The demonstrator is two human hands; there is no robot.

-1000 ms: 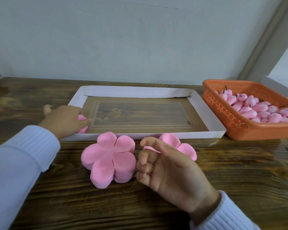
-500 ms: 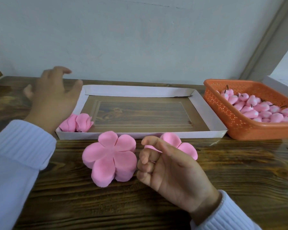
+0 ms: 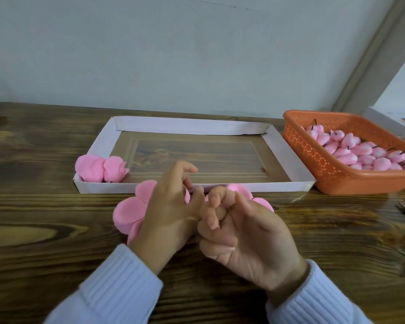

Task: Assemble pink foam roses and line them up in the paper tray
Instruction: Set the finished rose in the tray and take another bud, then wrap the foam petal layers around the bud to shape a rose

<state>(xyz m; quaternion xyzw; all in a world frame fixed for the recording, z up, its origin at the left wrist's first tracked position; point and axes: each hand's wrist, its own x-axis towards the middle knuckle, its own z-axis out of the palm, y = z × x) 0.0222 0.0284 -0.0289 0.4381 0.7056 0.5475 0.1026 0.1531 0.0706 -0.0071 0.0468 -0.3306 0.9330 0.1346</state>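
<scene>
The left hand [image 3: 171, 213] covers most of the pink flower-shaped foam petal stack [image 3: 129, 212]. The right hand [image 3: 243, 230] hides most of a second stack [image 3: 240, 189]. Whether either hand grips anything is unclear. The orange perforated plastic basket [image 3: 325, 169] is cut off at the picture's right edge.

1 wide-angle view, from a camera worn on the person's head. It faces forward and down across the wooden table [image 3: 33, 230] toward the wall [image 3: 173, 54]. The left hand [image 3: 171, 211] and right hand [image 3: 248, 235] sit close under the lens. The paper tray [image 3: 185, 127] lies just beyond, and the orange basket [image 3: 313, 164] is at the right edge.
</scene>
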